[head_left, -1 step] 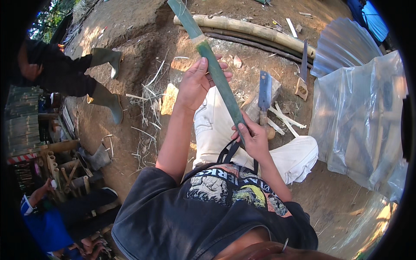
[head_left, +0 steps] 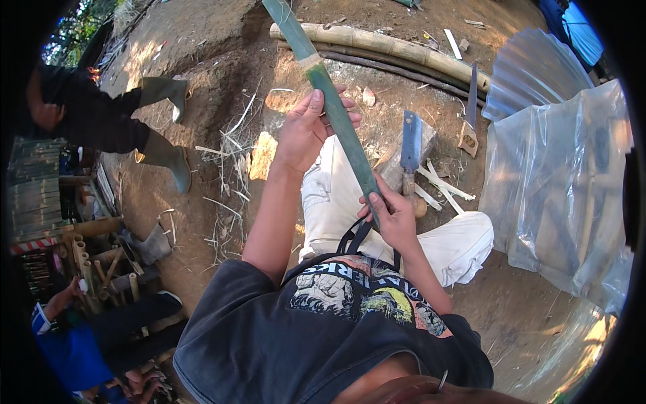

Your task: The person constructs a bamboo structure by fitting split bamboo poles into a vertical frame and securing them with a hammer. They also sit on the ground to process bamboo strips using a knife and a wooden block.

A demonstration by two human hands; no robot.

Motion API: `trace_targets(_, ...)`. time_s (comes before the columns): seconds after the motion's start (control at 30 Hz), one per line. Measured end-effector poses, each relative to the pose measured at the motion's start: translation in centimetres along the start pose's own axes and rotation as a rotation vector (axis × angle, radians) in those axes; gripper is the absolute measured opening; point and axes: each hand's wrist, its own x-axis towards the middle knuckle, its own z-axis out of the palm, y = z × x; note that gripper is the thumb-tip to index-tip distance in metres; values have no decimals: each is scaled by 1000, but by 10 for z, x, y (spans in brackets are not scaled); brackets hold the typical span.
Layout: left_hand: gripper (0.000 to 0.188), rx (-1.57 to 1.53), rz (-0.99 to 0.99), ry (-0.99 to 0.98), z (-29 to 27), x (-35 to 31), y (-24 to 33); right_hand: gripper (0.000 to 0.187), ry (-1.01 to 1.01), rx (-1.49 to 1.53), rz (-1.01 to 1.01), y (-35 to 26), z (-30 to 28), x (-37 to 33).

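A long green bamboo strip point(head_left: 340, 111) slants across my lap, its far end running out past the top of the view. A pale node ring crosses it partway up. My left hand point(head_left: 313, 124) is closed round its middle, thumb on top and fingertips showing beyond the far edge. Lower down, my right hand point(head_left: 390, 214) grips the near end between thumb and fingers. To the right of the strip, a cleaver-like blade point(head_left: 411, 141) with a wooden handle rests against a block point(head_left: 425, 145). Farther right lies a handsaw point(head_left: 469, 131) with a wooden grip.
Bamboo poles point(head_left: 383, 46) lie across the ground ahead. Clear plastic sheeting point(head_left: 538, 188) and a corrugated sheet point(head_left: 531, 74) stand at the right. Pale shavings point(head_left: 229, 168) litter the dirt. At left are a person in rubber boots point(head_left: 161, 158), cut bamboo point(head_left: 87, 262) and a person in blue point(head_left: 74, 357).
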Motion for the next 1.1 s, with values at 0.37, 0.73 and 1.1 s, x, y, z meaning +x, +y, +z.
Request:
trace_targets(0.37, 43, -198, 48, -53, 12, -3, 0, 42, 43, -49, -94, 2, 5, -11)
trace_targets(0.73, 49, 67, 136, 104, 45, -15, 12, 37, 218, -309, -325, -11, 4, -12)
trace_targets(1.1, 76, 2217, 535, -58, -21, -55, 67, 40, 44, -874, -617, -101, -106, 35)
